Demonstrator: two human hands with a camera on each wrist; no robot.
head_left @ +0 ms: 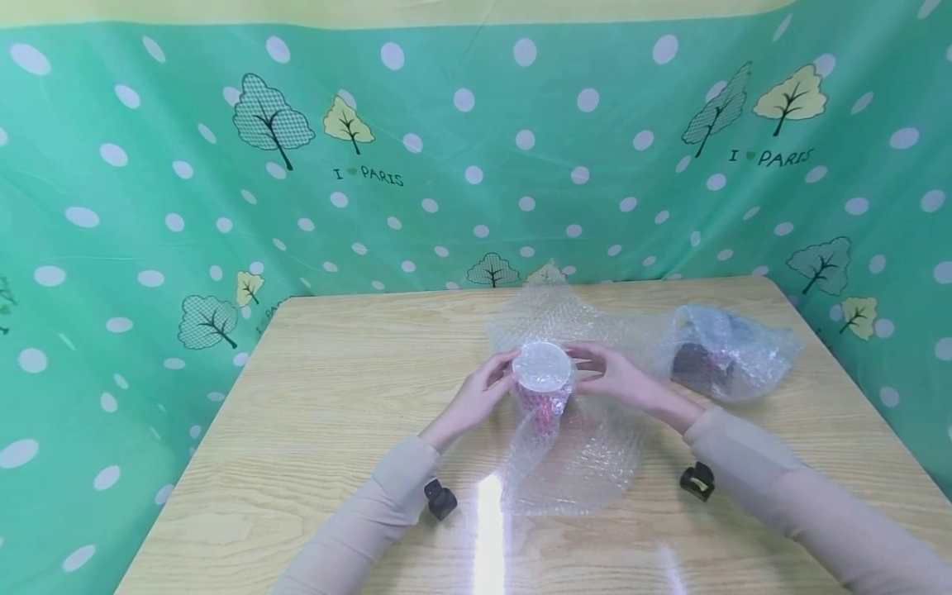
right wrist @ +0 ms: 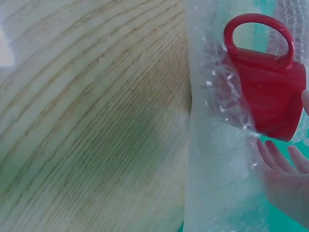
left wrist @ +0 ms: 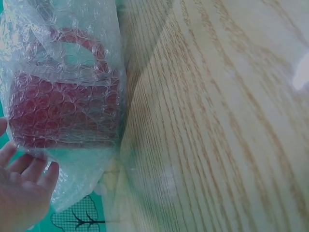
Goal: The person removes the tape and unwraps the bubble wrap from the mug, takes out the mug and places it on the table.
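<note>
A red mug (right wrist: 273, 94) stands between my two hands, partly covered by clear bubble wrap (head_left: 587, 463). Its round white end (head_left: 543, 367) faces up in the head view, and its handle (right wrist: 258, 19) points toward me. My left hand (head_left: 479, 390) holds the mug's left side near the top, thumb and fingers spread around it. From the other side my right hand (head_left: 613, 376) holds it with bent fingers. Wrap covers the mug in the left wrist view, while in the right wrist view much of the red surface shows bare.
Another bubble-wrapped bundle (head_left: 732, 355), dark and bluish inside, lies at the right of the wooden table (head_left: 357, 355). A loose part of the wrap spreads behind the mug. A green patterned cloth (head_left: 416, 207) hangs behind the table.
</note>
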